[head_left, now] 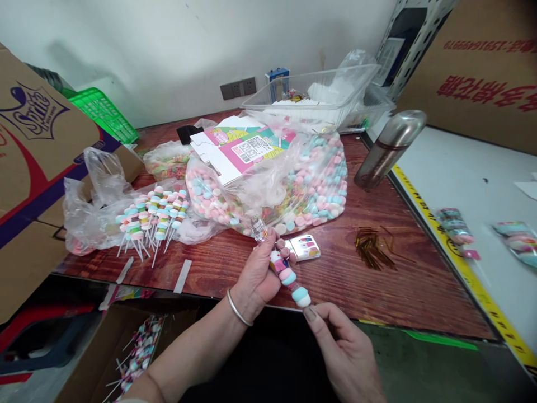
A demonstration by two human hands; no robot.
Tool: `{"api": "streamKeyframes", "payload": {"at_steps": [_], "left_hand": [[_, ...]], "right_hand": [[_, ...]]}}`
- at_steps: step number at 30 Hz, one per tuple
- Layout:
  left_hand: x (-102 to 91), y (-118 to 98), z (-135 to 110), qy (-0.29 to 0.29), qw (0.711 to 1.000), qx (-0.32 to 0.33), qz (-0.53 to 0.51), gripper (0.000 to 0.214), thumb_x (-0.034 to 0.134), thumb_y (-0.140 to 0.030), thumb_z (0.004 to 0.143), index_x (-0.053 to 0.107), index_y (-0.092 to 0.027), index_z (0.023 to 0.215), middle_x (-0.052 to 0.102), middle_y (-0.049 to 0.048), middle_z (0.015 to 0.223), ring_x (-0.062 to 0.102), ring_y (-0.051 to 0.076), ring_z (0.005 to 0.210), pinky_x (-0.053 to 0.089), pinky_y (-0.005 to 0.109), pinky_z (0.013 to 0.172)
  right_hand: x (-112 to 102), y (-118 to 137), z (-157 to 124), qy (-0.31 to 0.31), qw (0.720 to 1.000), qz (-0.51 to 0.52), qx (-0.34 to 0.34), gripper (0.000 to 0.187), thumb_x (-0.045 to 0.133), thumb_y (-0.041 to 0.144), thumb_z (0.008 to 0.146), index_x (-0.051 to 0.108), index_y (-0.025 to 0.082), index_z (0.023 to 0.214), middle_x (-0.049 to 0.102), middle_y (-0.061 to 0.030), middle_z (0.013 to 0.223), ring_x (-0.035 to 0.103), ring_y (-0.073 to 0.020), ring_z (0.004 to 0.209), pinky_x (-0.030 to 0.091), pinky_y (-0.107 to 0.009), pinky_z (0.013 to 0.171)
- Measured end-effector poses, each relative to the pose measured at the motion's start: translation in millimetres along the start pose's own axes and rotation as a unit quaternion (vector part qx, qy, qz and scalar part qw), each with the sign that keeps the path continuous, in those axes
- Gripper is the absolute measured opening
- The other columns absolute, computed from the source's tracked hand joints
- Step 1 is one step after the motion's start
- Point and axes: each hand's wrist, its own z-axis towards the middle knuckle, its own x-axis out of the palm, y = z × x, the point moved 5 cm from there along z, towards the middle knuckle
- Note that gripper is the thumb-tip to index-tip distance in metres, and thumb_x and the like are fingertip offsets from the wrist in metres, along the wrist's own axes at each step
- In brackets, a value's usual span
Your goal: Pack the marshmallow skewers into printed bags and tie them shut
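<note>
My left hand (258, 271) is closed round the upper part of a marshmallow skewer (299, 292), which has pink, blue and white pieces. A clear printed wrapper (259, 228) covers its top and sticks out above my fingers. At the lower end, my right hand (344, 347) pinches just under the white marshmallow; the stick itself is hidden by the fingers. Beside my left fingertips lies a stack of printed wrappers (308, 247). Gold twist ties (373, 246) lie loose to the right. More marshmallow skewers (157, 210) are piled on plastic at the left.
A big bag of marshmallows (319, 184) fills the table's middle, with printed card (247, 146) on top. A steel flask (390, 148) stands right, near wrapped skewers (455, 226). Below left, a carton (90, 358) holds finished-looking skewers. A Sprite box (37, 168) stands left.
</note>
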Motion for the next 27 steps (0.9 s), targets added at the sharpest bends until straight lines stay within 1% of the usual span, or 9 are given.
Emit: {"api": "streamKeyframes", "payload": {"at_steps": [3, 7, 10, 13, 15, 17, 20, 24, 27], "left_hand": [[-2.3, 1.9, 1.9, 0.016, 1.0, -0.007, -0.003, 0.013, 0.063, -0.025, 0.087, 0.058, -0.013, 0.084, 0.051, -0.0038, 0.066, 0.048, 0.005, 0.05, 0.052, 0.022, 0.058], [-3.5, 3.7, 3.2, 0.042, 0.999, -0.01, -0.016, 0.015, 0.065, -0.027, 0.086, 0.059, -0.013, 0.085, 0.051, -0.0043, 0.066, 0.048, 0.004, 0.051, 0.052, 0.022, 0.06], [-3.1, 3.3, 3.3, 0.04, 0.999, -0.006, -0.017, 0.018, 0.062, -0.03, 0.088, 0.059, -0.013, 0.085, 0.05, -0.0046, 0.064, 0.047, 0.005, 0.051, 0.051, 0.022, 0.06], [-0.9, 1.7, 2.2, 0.037, 0.999, -0.002, -0.004, 0.015, 0.055, -0.026, 0.091, 0.059, -0.013, 0.085, 0.047, -0.0045, 0.061, 0.046, 0.006, 0.049, 0.049, 0.023, 0.057], [0.5, 0.7, 1.0, 0.034, 0.999, 0.002, 0.008, 0.012, 0.05, -0.019, 0.09, 0.059, -0.012, 0.084, 0.046, -0.0039, 0.06, 0.046, 0.007, 0.049, 0.048, 0.023, 0.056], [1.1, 0.8, -0.1, 0.026, 1.0, 0.004, 0.015, 0.011, 0.048, -0.014, 0.088, 0.058, -0.012, 0.084, 0.047, -0.0032, 0.061, 0.047, 0.008, 0.051, 0.049, 0.024, 0.057], [0.1, 3.1, -1.0, 0.005, 1.0, 0.008, 0.028, 0.007, 0.051, -0.012, 0.087, 0.057, -0.012, 0.084, 0.05, -0.0023, 0.064, 0.049, 0.008, 0.053, 0.05, 0.025, 0.059], [-1.9, 8.3, -0.2, -0.011, 0.999, 0.01, 0.034, 0.004, 0.055, -0.015, 0.087, 0.057, -0.012, 0.085, 0.052, -0.0014, 0.068, 0.051, 0.009, 0.056, 0.05, 0.024, 0.058], [-1.8, 10.3, 1.1, 0.007, 0.999, -0.005, 0.031, 0.01, 0.058, -0.022, 0.088, 0.058, -0.012, 0.089, 0.053, -0.0015, 0.069, 0.051, 0.008, 0.056, 0.05, 0.023, 0.058]], "right_hand": [[7.7, -13.3, 0.9, 0.054, 0.98, 0.153, 0.115, 0.04, 0.062, 0.056, 0.082, 0.061, 0.018, 0.07, 0.032, 0.0078, 0.05, 0.027, -0.0061, 0.044, 0.019, -0.021, 0.042], [20.9, -17.0, -2.6, 0.103, 0.917, 0.317, 0.22, 0.041, 0.067, 0.055, 0.08, 0.06, 0.016, 0.07, 0.022, 0.012, 0.048, 0.017, -0.0023, 0.039, 0.017, -0.02, 0.041], [28.2, -10.5, -7.3, 0.116, 0.874, 0.391, 0.263, 0.039, 0.066, 0.054, 0.081, 0.062, 0.016, 0.073, 0.024, 0.0118, 0.05, 0.015, -0.0014, 0.039, 0.019, -0.018, 0.039], [31.3, -8.0, -8.8, 0.106, 0.862, 0.418, 0.265, 0.036, 0.068, 0.052, 0.08, 0.065, 0.016, 0.08, 0.033, 0.0091, 0.058, 0.017, -0.0019, 0.043, 0.02, -0.018, 0.039], [30.4, -10.6, -6.9, 0.098, 0.884, 0.389, 0.24, 0.035, 0.068, 0.051, 0.08, 0.065, 0.017, 0.081, 0.033, 0.0084, 0.059, 0.018, -0.003, 0.044, 0.02, -0.018, 0.039], [25.1, -13.1, -2.2, 0.082, 0.936, 0.297, 0.172, 0.033, 0.064, 0.05, 0.083, 0.062, 0.018, 0.076, 0.034, 0.0076, 0.057, 0.024, -0.0049, 0.045, 0.024, -0.019, 0.041], [10.0, -5.4, 4.9, 0.005, 0.998, 0.059, -0.024, 0.024, 0.059, 0.039, 0.089, 0.061, 0.019, 0.074, 0.049, 0.0024, 0.062, 0.045, -0.0101, 0.054, 0.037, -0.022, 0.051], [-0.1, 15.8, 0.0, -0.12, 0.941, -0.182, -0.258, 0.011, 0.057, 0.021, 0.089, 0.067, 0.021, 0.086, 0.062, -0.0003, 0.069, 0.056, -0.0124, 0.063, 0.041, -0.024, 0.065], [1.1, 14.8, 4.5, -0.089, 0.961, -0.159, -0.207, 0.017, 0.055, 0.028, 0.091, 0.066, 0.02, 0.081, 0.06, 0.0008, 0.064, 0.052, -0.0116, 0.056, 0.039, -0.023, 0.058]]}}
